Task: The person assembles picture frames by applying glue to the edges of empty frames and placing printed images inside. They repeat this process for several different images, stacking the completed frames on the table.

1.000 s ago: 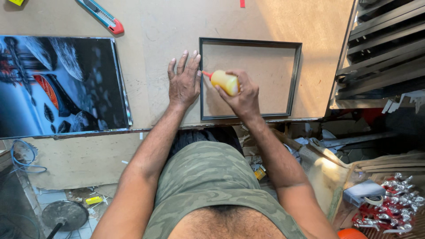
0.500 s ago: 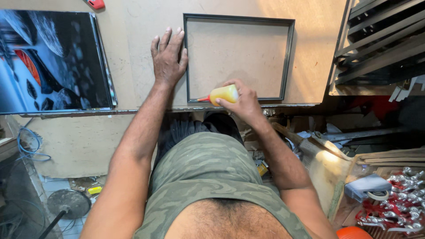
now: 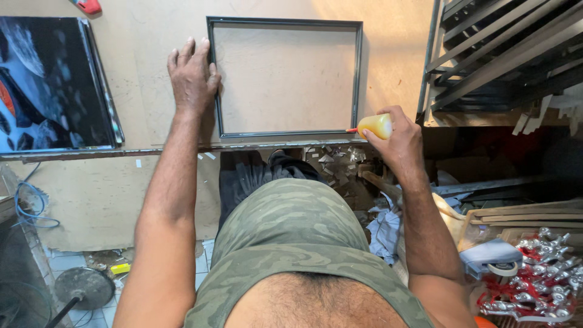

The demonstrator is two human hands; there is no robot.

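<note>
I see the dark picture frame (image 3: 285, 78) lying flat on the workbench (image 3: 152, 115), an empty rectangle of thin mouldings. My left hand (image 3: 193, 76) rests open, palm down, on the frame's left rail. My right hand (image 3: 395, 138) is closed around a small yellow glue bottle (image 3: 374, 126), its red nozzle at the frame's near right corner. I judge the frame light, rigid along each rail yet weak at the corners; best held mid-rail. The bottle looks soft and squeezable.
</note>
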